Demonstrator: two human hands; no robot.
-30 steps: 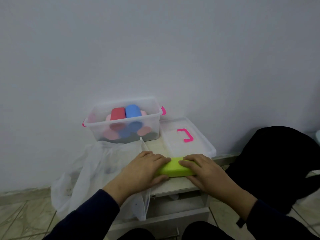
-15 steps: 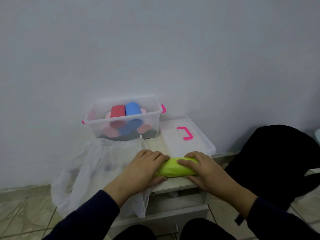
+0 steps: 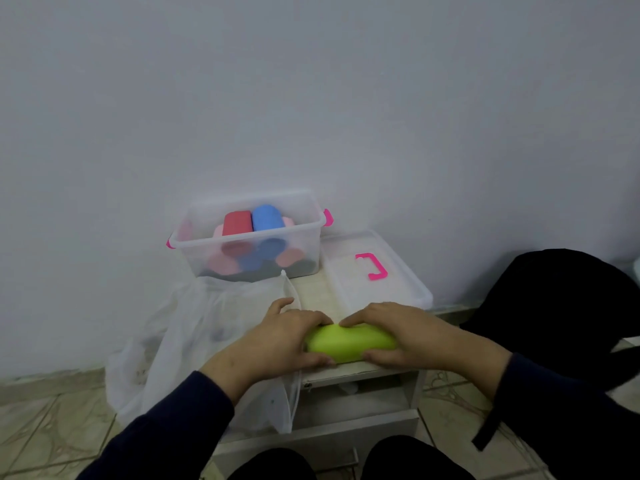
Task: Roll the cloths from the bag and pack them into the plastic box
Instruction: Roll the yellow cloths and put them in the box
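Observation:
A rolled lime-green cloth (image 3: 349, 342) lies near the front edge of a small white stand (image 3: 349, 372). My left hand (image 3: 280, 337) grips its left end, fingers over the top and thumb below. My right hand (image 3: 408, 336) grips its right end the same way. Behind, against the wall, a clear plastic box (image 3: 247, 237) with pink latches holds several rolled cloths, a red one (image 3: 237, 222) and a blue one (image 3: 267, 217) on top. A white translucent bag (image 3: 194, 334) hangs off the stand's left side.
The box's clear lid (image 3: 374, 271) with a pink handle lies to the right of the box. A black bag (image 3: 561, 306) sits on the right. The stand has a lower shelf; tiled floor lies around it. My dark-clad knees are at the bottom.
The green cloth has become a rounder, tighter roll. Both hands have closed further around its ends, thumbs now under it.

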